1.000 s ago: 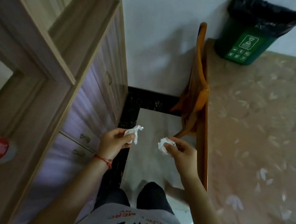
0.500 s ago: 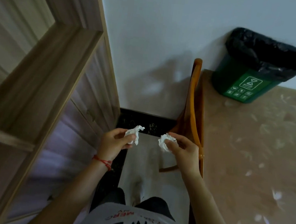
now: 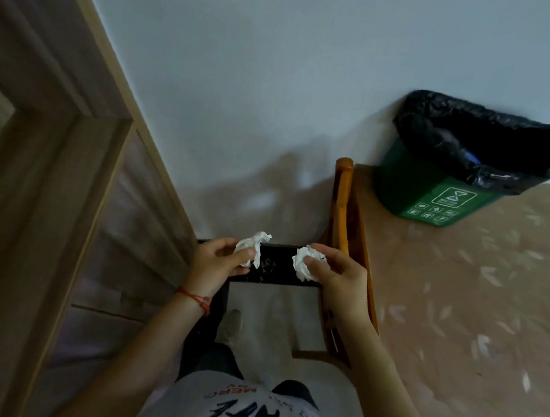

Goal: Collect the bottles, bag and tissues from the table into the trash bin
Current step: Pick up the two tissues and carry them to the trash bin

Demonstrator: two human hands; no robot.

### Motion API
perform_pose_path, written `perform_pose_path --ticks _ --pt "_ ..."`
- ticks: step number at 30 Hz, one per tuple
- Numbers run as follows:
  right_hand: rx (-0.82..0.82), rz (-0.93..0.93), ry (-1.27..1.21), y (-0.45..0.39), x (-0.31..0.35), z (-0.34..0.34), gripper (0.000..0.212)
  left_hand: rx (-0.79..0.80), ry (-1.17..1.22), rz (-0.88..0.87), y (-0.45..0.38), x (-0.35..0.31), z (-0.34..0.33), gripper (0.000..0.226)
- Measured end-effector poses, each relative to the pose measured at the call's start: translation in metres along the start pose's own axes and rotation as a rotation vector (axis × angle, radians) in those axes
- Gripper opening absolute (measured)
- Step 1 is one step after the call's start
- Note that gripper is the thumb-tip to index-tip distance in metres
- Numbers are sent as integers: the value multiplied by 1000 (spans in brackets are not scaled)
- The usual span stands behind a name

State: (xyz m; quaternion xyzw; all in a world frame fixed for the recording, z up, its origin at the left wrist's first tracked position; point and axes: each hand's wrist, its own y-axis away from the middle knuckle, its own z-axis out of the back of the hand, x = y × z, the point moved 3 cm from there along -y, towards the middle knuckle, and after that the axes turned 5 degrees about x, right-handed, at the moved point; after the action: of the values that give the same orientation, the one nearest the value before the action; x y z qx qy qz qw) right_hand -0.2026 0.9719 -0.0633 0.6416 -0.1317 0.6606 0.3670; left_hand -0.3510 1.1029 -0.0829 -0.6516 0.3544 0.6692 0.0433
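- Clearly light and soft, each crumpled tissue should need only a fingertip pinch anywhere on the wad.
- Left hand (image 3: pixel 215 263) pinches one tissue (image 3: pixel 250 244), which pokes above its fingertips at frame centre.
- Right hand (image 3: pixel 340 279) pinches another tissue (image 3: pixel 305 262) at its fingertips.
- Green trash bin (image 3: pixel 438 191) stands upper right on the table (image 3: pixel 476 314), well apart.

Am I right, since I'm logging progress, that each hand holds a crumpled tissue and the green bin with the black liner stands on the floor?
Not quite. The left hand and right hand each hold a crumpled tissue, but the head view shows the green bin standing on the table, not the floor.
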Motion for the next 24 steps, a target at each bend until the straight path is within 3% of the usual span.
perform_pose_path --ticks 11,24 --pt "-294 -38 -115 -53 27 -4 17 235 -117 25 -108 -53 -23 18" --pt "-673 -129 -230 -40 22 43 17 622 -278 46 -144 -69 -116 12"
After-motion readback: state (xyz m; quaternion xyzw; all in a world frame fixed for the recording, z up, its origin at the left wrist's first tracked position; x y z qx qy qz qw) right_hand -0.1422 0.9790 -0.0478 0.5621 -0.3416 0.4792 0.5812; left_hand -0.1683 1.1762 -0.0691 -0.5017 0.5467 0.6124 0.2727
